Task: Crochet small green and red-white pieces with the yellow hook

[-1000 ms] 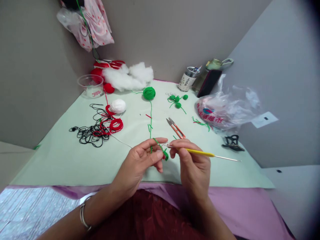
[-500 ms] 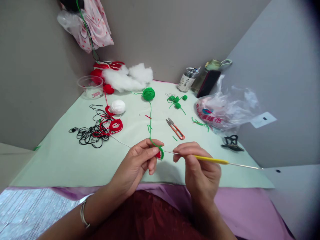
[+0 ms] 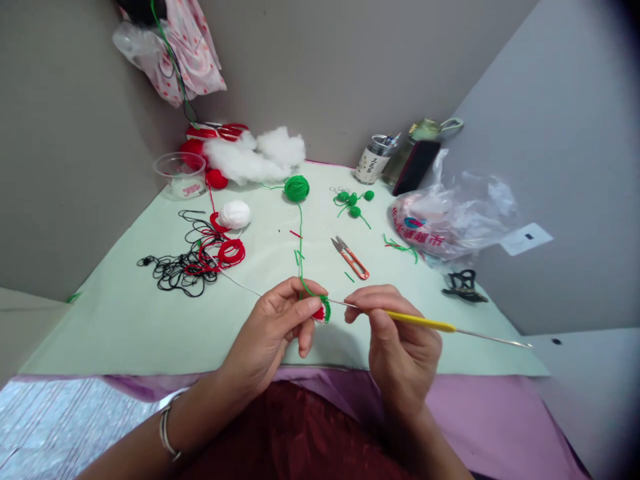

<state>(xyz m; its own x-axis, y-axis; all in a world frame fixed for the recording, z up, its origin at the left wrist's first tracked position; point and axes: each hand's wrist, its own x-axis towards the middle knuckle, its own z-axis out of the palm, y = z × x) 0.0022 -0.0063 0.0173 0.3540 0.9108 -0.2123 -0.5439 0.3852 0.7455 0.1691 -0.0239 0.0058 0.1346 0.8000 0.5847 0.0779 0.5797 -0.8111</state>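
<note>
Between thumb and fingers, my left hand [image 3: 283, 320] pinches a small crochet piece [image 3: 327, 310], red with white and a green edge. Green yarn [image 3: 301, 233] runs from the green ball [image 3: 297, 189] down over my left fingers to the piece. My right hand [image 3: 403, 340] is closed around the yellow handle of a crochet hook [image 3: 423, 322]. The hook's thin metal tip meets the piece's green upper edge; whether it sits in a loop is too small to tell. White yarn [image 3: 237, 283] trails from the left towards my left hand.
Orange thread snips [image 3: 351, 258] lie beyond my hands. Left are tangled black cord [image 3: 183, 267], red yarn [image 3: 231, 252] and a white ball [image 3: 235, 215]. White stuffing [image 3: 255, 157] is at the back. Small green pieces [image 3: 355, 211], a plastic bag [image 3: 450, 220] and a black hair claw [image 3: 465, 287] are right.
The crochet piece has turned slightly and shifted a little to the right, showing more of its red. The hook's back end has dipped slightly.
</note>
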